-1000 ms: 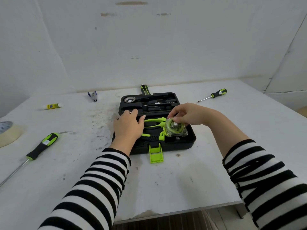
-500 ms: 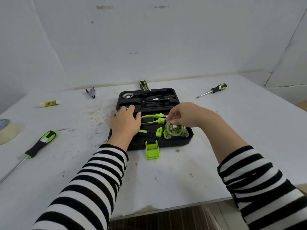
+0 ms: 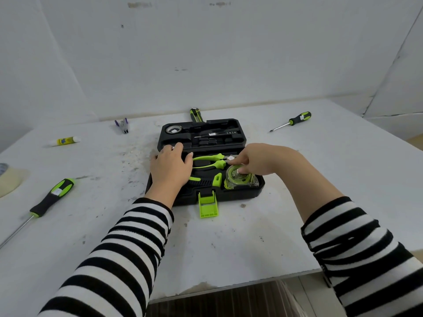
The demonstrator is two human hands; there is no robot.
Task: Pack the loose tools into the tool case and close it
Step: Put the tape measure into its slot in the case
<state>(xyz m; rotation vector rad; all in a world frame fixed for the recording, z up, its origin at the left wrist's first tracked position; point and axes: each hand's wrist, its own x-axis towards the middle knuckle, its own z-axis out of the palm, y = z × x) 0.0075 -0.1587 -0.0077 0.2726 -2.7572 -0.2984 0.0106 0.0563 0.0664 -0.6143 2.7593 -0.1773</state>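
The case lies open mid-table; the left hand rests flat on its near-left part, fingers straight, steadying it. The right hand should press the tape squarely down into the near-right pocket. Its curled fingertips pinch the tape's top from the far side.

Tool case lies open at the middle of the table, lid half behind, tray half in front, latch folded out toward the near edge. In the tray, pliers lie across the middle and tape measure sits in the right front pocket; left hand rests on the tray's left part, right hand grips the tape measure. Left of the case: large screwdriver nearest, glue stick and stapler further back, tape roll at the far left edge; knife just behind the lid, small screwdriver at right rear
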